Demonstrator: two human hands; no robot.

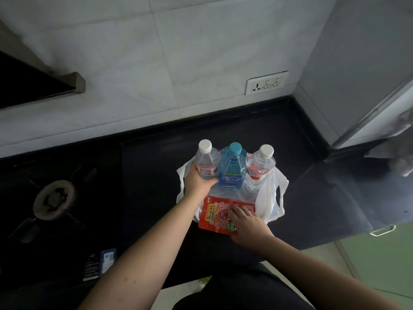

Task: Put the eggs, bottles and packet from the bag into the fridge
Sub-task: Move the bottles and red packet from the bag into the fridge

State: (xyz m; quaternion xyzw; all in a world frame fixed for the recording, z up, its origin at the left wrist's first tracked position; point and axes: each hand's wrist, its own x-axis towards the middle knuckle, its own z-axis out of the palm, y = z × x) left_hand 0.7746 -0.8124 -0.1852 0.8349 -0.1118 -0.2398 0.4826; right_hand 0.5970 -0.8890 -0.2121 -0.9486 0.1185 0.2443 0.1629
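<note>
A white plastic bag (267, 198) lies open on the black counter (152, 166). Three bottles stand upright in it: a clear one with a white cap (206, 161) on the left, a blue one with a teal cap (232, 168) in the middle, and a clear one with a white cap (261, 166) on the right. My left hand (197, 183) is wrapped around the lower part of the left clear bottle. A red packet (218, 214) lies at the bag's near edge. My right hand (248, 223) grips the packet's right side, fingers on top. No eggs are visible.
A gas burner (54, 200) sits on the hob at the left. A dark phone (100, 264) lies near the counter's front edge. A wall socket (266, 82) is behind the bag. The grey fridge (362, 70) stands at the right, with a cloth (400, 153) beside it.
</note>
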